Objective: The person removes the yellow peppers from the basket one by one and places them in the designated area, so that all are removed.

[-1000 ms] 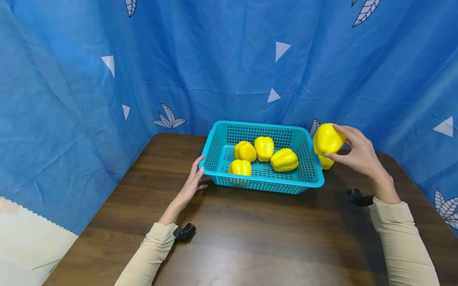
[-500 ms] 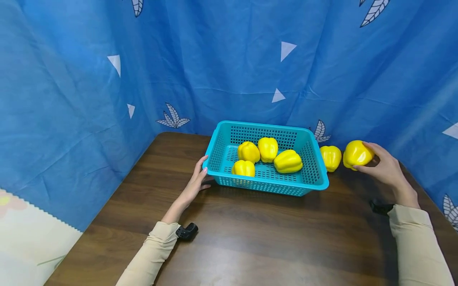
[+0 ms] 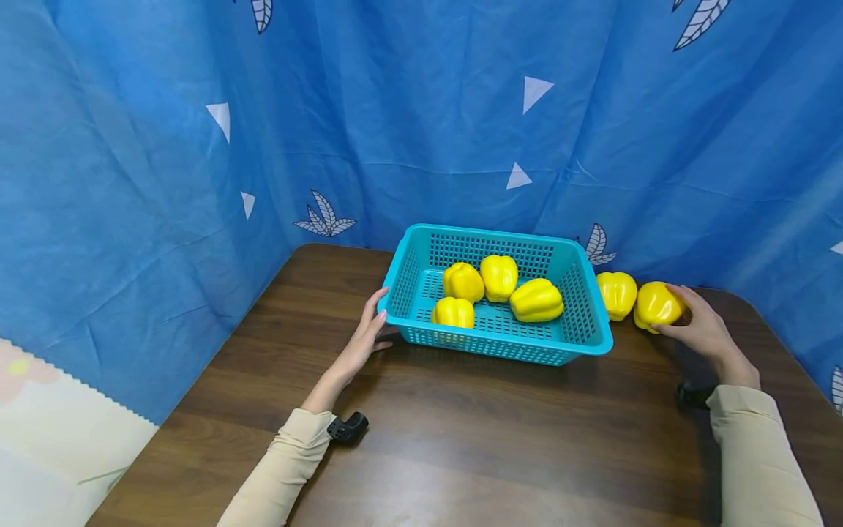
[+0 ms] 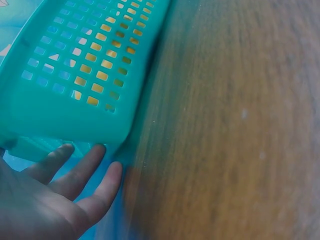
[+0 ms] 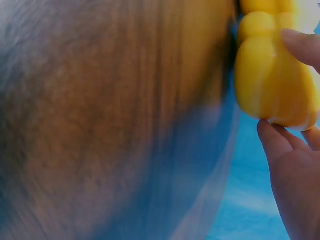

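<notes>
A turquoise plastic basket (image 3: 494, 342) with perforated walls stands near the back of the table, several yellow bell peppers (image 3: 536, 300) lying inside. At its left end my left hand (image 3: 358, 344) touches the corner, its fingers (image 4: 85, 172) extended against the end wall. Right of the basket, my right hand (image 3: 707, 333) holds a yellow bell pepper (image 3: 658, 304) between thumb and fingers, low over the table. Close beside that one sits another yellow bell pepper (image 3: 617, 296), by the basket's right wall. In the right wrist view the held pepper's lobed end faces the fingertips.
The dark wooden table (image 3: 494, 439) extends in front of the basket. A blue curtain (image 3: 421, 124) with white leaf and triangle prints hangs close behind and at both sides. Each wrist carries a small black camera (image 3: 347, 427).
My right hand has carried its pepper rightward and down from above the basket's right end to beside the other pepper. The left hand stays at the corner. The head view has turned slightly.
</notes>
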A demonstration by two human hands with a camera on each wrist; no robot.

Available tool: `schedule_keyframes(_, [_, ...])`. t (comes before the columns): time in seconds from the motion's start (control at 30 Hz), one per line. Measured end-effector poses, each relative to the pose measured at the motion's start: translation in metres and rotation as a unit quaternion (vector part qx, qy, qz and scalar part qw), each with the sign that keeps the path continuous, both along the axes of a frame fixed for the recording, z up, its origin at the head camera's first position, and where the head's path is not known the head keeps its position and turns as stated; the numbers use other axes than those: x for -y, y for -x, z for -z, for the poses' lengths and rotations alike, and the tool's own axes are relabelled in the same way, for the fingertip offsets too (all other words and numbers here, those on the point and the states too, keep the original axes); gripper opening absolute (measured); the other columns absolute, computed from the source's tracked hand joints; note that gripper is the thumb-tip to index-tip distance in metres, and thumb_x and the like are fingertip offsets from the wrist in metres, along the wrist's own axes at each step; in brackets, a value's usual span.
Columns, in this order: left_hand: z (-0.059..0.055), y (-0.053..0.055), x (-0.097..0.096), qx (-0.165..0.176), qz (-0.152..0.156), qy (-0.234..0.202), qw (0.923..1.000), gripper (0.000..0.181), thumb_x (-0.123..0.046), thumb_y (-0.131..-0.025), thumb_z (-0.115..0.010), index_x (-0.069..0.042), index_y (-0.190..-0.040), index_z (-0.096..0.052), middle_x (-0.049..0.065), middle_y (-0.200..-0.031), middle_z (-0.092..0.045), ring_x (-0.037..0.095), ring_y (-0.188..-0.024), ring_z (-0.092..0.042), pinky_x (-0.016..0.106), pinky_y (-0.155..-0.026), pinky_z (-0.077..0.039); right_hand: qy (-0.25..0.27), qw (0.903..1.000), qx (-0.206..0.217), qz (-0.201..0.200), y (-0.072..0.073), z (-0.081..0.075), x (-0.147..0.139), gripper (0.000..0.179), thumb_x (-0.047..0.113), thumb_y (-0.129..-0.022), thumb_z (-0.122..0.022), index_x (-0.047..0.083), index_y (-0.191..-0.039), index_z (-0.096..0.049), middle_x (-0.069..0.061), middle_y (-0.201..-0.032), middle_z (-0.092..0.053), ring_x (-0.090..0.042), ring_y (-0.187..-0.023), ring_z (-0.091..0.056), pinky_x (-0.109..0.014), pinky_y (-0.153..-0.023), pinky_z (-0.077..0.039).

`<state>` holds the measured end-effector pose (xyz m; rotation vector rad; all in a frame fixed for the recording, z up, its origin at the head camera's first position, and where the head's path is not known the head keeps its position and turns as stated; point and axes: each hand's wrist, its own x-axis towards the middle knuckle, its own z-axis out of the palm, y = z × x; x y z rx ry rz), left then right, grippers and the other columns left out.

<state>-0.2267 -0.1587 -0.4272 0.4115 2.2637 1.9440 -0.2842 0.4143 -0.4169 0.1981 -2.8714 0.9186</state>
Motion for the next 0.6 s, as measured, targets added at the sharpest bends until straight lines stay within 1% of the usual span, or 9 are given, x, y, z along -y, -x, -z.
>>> schedule_keyframes(0.1, [0.001, 0.0, 0.0, -0.001, -0.001, -0.002, 1.0, 0.048, -0.034, -0.103, -0.022, -0.033, -0.148, -0.005, 0.014, -0.155, -0.008, 0.046, -0.128, -0.042, 0.062, -0.101, -0.038, 0.005, 1.0, -0.002, 0.003, 0.001, 0.003, -0.002, 0.083, 0.017, -0.086, -0.065, -0.003, -0.148, -0.013, -0.034, -0.151, -0.004, -0.055, -0.138, -0.003, -0.074, -0.101, -0.011])
schedule_keyframes(0.17, [0.001, 0.001, 0.0, -0.003, -0.001, -0.001, 1.0, 0.049, -0.035, -0.102, -0.022, -0.033, -0.148, -0.005, 0.014, -0.155, -0.008, 0.046, -0.128, -0.043, 0.062, -0.101, -0.038, 0.005, 1.0, -0.005, 0.002, 0.001, 0.003, -0.002, 0.082, 0.016, -0.087, -0.064, -0.003, -0.147, -0.013, -0.035, -0.151, -0.004, -0.055, -0.138, -0.003, -0.074, -0.102, -0.011])
schedule_keyframes(0.27, [0.0, 0.001, 0.0, -0.004, -0.002, -0.002, 1.0, 0.049, -0.036, -0.102, -0.022, -0.034, -0.148, -0.005, 0.013, -0.155, -0.007, 0.046, -0.128, -0.043, 0.062, -0.101, -0.038, -0.001, 1.0, -0.008, 0.0, 0.002, 0.002, -0.002, 0.083, 0.016, -0.087, -0.064, -0.004, -0.147, -0.012, -0.037, -0.149, -0.01, -0.057, -0.134, -0.013, -0.073, -0.099, -0.018])
schedule_keyframes(0.33, [0.0, 0.001, 0.0, -0.004, -0.005, -0.002, 1.0, 0.048, -0.036, -0.102, -0.022, -0.034, -0.148, -0.006, 0.013, -0.155, -0.007, 0.046, -0.128, -0.043, 0.062, -0.1, -0.038, 0.006, 1.0, 0.002, 0.002, 0.002, -0.001, 0.0, 0.086, 0.017, -0.087, -0.065, -0.003, -0.148, -0.008, -0.038, -0.148, -0.01, -0.058, -0.13, -0.018, -0.072, -0.097, -0.022])
schedule_keyframes(0.4, [0.0, 0.001, 0.0, -0.001, -0.004, -0.005, 1.0, 0.048, -0.035, -0.102, -0.022, -0.033, -0.148, -0.006, 0.013, -0.155, -0.007, 0.046, -0.128, -0.043, 0.062, -0.101, -0.037, 0.011, 0.9999, 0.007, 0.004, -0.001, -0.007, 0.001, 0.089, 0.019, -0.088, -0.064, -0.002, -0.149, -0.002, -0.038, -0.149, -0.005, -0.058, -0.132, -0.013, -0.072, -0.097, -0.023])
schedule_keyframes(0.47, [0.0, 0.001, -0.001, 0.001, 0.0, -0.005, 1.0, 0.049, -0.034, -0.102, -0.021, -0.032, -0.148, -0.005, 0.015, -0.155, -0.008, 0.047, -0.128, -0.042, 0.063, -0.101, -0.037, 0.004, 0.9999, -0.001, 0.012, -0.007, -0.018, 0.006, 0.088, 0.021, -0.089, -0.061, -0.001, -0.149, 0.0, -0.036, -0.15, 0.001, -0.057, -0.136, -0.005, -0.074, -0.097, -0.02])
schedule_keyframes(0.53, [0.0, 0.001, -0.001, 0.002, 0.003, -0.005, 1.0, 0.049, -0.032, -0.102, -0.021, -0.032, -0.148, -0.004, 0.016, -0.155, -0.008, 0.047, -0.129, -0.041, 0.063, -0.101, -0.036, -0.007, 0.9995, -0.027, 0.017, -0.013, -0.032, 0.015, 0.086, 0.023, -0.09, -0.06, 0.0, -0.149, -0.002, -0.034, -0.152, 0.004, -0.055, -0.138, 0.002, -0.075, -0.098, -0.017])
schedule_keyframes(0.57, [0.0, 0.001, -0.001, 0.003, 0.003, -0.005, 1.0, 0.049, -0.032, -0.102, -0.021, -0.032, -0.148, -0.004, 0.016, -0.154, -0.009, 0.047, -0.129, -0.041, 0.063, -0.102, -0.036, -0.017, 0.9985, -0.049, 0.016, -0.016, -0.039, 0.022, 0.083, 0.022, -0.09, -0.059, -0.001, -0.149, -0.005, -0.034, -0.152, 0.002, -0.055, -0.138, 0.001, -0.075, -0.097, -0.018])
schedule_keyframes(0.6, [0.0, 0.001, -0.001, 0.001, 0.002, -0.004, 1.0, 0.049, -0.032, -0.102, -0.021, -0.032, -0.148, -0.004, 0.016, -0.154, -0.009, 0.047, -0.129, -0.041, 0.063, -0.101, -0.037, -0.023, 0.9973, -0.068, 0.017, -0.018, -0.047, 0.03, 0.081, 0.023, -0.09, -0.059, 0.0, -0.149, -0.009, -0.034, -0.152, -0.002, -0.056, -0.137, -0.005, -0.075, -0.096, -0.02])
